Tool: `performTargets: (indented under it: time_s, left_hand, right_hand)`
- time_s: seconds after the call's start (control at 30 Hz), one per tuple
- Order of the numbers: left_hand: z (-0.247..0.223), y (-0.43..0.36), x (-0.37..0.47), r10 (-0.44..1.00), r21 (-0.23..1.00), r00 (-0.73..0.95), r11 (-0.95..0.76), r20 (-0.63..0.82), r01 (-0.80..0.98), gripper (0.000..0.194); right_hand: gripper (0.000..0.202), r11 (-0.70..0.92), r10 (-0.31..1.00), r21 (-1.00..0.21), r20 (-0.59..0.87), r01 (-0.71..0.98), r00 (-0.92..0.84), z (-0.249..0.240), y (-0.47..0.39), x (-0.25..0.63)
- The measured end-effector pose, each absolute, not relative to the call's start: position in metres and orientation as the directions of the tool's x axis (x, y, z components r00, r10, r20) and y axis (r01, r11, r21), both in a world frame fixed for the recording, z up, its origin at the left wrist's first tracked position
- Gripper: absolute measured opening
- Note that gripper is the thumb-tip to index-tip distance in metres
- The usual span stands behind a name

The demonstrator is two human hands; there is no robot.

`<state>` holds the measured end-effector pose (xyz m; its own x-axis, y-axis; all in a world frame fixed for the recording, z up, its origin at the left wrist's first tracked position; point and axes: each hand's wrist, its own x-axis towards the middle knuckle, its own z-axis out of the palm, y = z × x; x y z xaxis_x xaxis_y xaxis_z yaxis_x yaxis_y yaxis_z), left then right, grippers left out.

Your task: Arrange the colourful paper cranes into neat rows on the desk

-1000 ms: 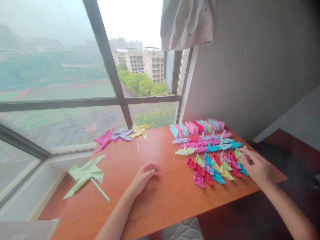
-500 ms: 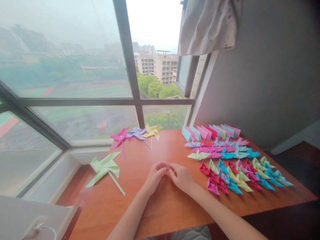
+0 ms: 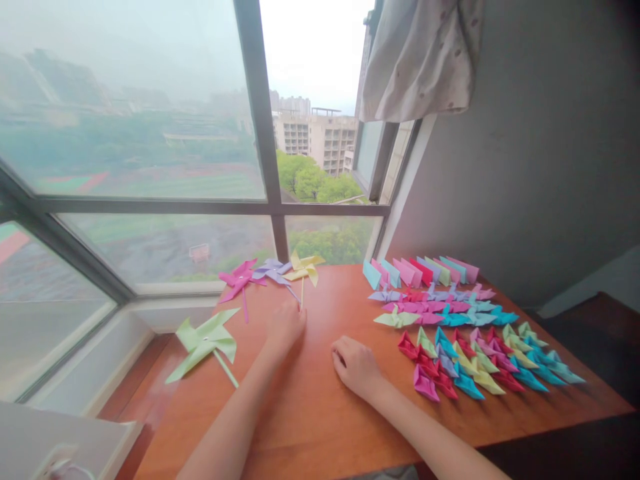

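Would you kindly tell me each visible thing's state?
Yellow pinwheel: assembled
Purple pinwheel: assembled
Magenta pinwheel: assembled
Green pinwheel: assembled
Left hand: at yellow pinwheel's stick, grip unclear
Right hand: loosely curled
Folded papers: standing
Paper cranes: folded, in rows
Paper boats: folded, in rows
Window sash: swung open
Curtain: hanging

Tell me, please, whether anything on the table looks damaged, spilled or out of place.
Nothing looks spilled or damaged. Only the light green pinwheel stands out slightly: it lies apart from the magenta pinwheel, purple pinwheel and yellow pinwheel clustered by the window. The folded paper pieces sit in rough rows.
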<state>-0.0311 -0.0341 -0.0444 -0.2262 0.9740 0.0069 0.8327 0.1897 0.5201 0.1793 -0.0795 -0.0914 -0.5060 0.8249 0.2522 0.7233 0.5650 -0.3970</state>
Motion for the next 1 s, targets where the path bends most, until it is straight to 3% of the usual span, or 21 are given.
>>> performTargets:
  time_s: [0.17,0.33,0.6,0.83,1.0]
  left_hand:
    - [-0.045,-0.024,-0.030,0.982,0.323,-0.190,0.186,-0.019,0.928,0.025]
    - [-0.045,-0.029,-0.022,0.996,0.232,-0.085,0.092,-0.040,0.968,0.024]
    - [-0.049,-0.054,0.014,0.988,0.228,0.141,-0.122,-0.070,0.966,0.021]
    - [-0.049,-0.060,0.033,0.970,0.258,0.227,-0.199,-0.084,0.945,0.018]
    - [-0.050,-0.047,0.042,0.964,0.280,0.254,-0.223,-0.080,0.934,0.020]
  right_hand:
    - [0.013,0.586,0.810,-0.366,0.277,0.723,-0.516,-0.092,-0.080,0.180]
    - [0.014,0.588,0.809,-0.373,0.285,0.718,-0.515,-0.092,-0.080,0.180]
    - [0.015,0.550,0.835,-0.439,0.278,0.710,-0.475,-0.086,-0.080,0.181]
    - [0.019,0.496,0.868,-0.557,0.285,0.666,-0.407,-0.084,-0.098,0.200]
    - [0.018,0.469,0.882,-0.501,0.229,0.727,-0.412,-0.087,-0.122,0.215]
